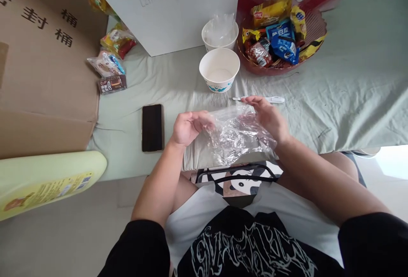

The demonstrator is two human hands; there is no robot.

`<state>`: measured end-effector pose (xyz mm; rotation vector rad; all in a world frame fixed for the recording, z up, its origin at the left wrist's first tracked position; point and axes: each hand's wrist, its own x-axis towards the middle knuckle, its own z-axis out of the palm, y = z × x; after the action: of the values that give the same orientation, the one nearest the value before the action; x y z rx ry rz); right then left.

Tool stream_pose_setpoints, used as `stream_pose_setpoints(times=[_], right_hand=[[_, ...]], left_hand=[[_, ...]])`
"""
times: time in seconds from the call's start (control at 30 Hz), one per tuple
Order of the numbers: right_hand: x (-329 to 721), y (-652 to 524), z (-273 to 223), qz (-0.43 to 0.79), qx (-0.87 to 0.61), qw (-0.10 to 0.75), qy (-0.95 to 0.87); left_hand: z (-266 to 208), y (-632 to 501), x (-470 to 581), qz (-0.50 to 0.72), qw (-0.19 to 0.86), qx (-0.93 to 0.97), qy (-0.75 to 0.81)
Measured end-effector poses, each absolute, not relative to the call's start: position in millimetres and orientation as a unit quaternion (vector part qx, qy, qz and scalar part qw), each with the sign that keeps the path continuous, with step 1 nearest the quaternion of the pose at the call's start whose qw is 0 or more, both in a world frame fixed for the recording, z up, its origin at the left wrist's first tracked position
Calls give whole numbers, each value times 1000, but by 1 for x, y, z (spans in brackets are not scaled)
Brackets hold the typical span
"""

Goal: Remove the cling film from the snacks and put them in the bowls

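Observation:
A crumpled clear plastic bag (234, 136) hangs over the near edge of the table, held between both hands. My left hand (188, 127) grips its left side with fingers curled. My right hand (267, 116) pinches its upper right edge. Just beyond the bag stands an empty white paper bowl (219, 69) with a blue pattern. Behind it a second white bowl (219, 34) holds clear plastic. A white pen-like tool (270, 99) lies on the cloth behind my right hand.
A black phone (152, 127) lies left of my left hand. A red basket of snack packets (280, 34) sits at the back right. Loose snack packets (110, 66) lie by a cardboard box (44, 64) at left. A white box (165, 9) stands behind.

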<state>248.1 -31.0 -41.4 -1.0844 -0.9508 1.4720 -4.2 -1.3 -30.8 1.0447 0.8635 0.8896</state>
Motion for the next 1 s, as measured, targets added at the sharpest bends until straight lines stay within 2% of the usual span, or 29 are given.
stream_pose_setpoints(times=[0.17,0.23,0.3,0.4,0.47,0.63,0.7,0.83,1.0], right_hand=[[243,-36,-45,647,-471,423,-425],[241,-36,-46,642,-477,424,-425],[241,-35,-45,629,-461,467,-416],[240,-33,-41,613,-442,511,-410],[241,-33,-38,621,-440,498,-416],[242,-34,-38,630,-454,376,-505],[242,-35,-39,634,-451,390,-492],[246,-35,-36,630,-415,479,-448],[253,-33,-34,575,-467,437,-511]], left_hand=[[-37,-2,-3,435,559,563,425],[-37,-1,-3,463,578,521,424],[-35,-1,-1,449,652,443,420],[-31,-4,5,334,766,367,408],[-28,-7,10,283,789,356,414],[-24,-12,14,337,715,390,472],[-21,-11,12,365,710,388,462],[-17,-8,6,402,728,361,422],[-29,-3,6,404,659,448,450]])
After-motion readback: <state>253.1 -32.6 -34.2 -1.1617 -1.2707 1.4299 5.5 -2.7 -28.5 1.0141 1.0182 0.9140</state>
